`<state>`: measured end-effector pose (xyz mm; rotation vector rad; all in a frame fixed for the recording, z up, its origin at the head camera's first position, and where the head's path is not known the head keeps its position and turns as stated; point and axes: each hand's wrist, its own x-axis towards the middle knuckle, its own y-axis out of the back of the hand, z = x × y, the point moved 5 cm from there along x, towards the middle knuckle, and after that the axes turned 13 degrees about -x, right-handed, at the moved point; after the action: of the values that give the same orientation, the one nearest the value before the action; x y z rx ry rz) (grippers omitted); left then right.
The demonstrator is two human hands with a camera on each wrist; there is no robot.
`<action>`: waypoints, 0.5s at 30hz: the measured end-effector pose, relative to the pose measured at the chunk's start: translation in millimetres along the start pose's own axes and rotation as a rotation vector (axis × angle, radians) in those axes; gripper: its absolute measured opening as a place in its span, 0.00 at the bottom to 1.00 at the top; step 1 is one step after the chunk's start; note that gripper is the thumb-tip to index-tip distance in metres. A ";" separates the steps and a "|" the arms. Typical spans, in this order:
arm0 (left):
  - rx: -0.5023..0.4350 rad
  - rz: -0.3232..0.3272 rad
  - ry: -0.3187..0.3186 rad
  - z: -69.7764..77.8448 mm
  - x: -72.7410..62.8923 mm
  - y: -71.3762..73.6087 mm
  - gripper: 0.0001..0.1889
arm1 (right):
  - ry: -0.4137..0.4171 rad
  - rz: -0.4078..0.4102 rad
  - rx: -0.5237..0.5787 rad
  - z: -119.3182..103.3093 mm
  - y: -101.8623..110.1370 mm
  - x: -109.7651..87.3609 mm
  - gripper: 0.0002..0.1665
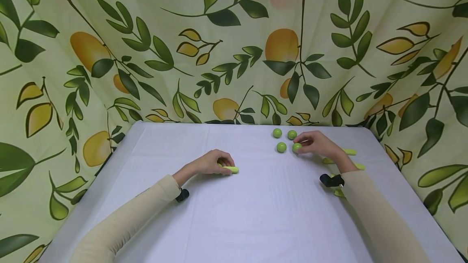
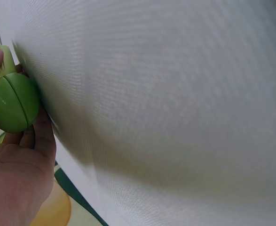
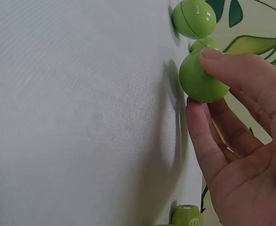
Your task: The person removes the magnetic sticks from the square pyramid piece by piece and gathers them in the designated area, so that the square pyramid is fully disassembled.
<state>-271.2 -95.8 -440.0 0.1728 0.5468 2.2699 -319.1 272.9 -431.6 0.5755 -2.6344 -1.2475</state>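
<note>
My left hand holds a green maraca just above the left-middle of the table. In the left wrist view, the maraca's round, seamed head faces the camera, with its paler handle between thumb and fingers. Toward the back right, my right hand pinches a glossy green ball between thumb and fingertips. The right wrist view shows that ball close to the cloth, its far side hidden. Three similar balls stand beside it, one of them the front-left ball.
Several light green stick-like pieces lie at the right, partly hidden under my right forearm. A green cylinder end with a mark shows low in the right wrist view. White cloth covers the table; a leaf-patterned curtain hangs behind.
</note>
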 end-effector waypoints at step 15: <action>0.004 -0.004 0.002 -0.8 0.3 0.1 0.07 | 0.001 -0.015 0.009 -5.7 -1.6 2.3 0.22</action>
<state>-271.7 -95.9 -440.7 0.1714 0.5523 2.2659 -319.0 267.0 -429.2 0.5989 -2.6410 -1.2390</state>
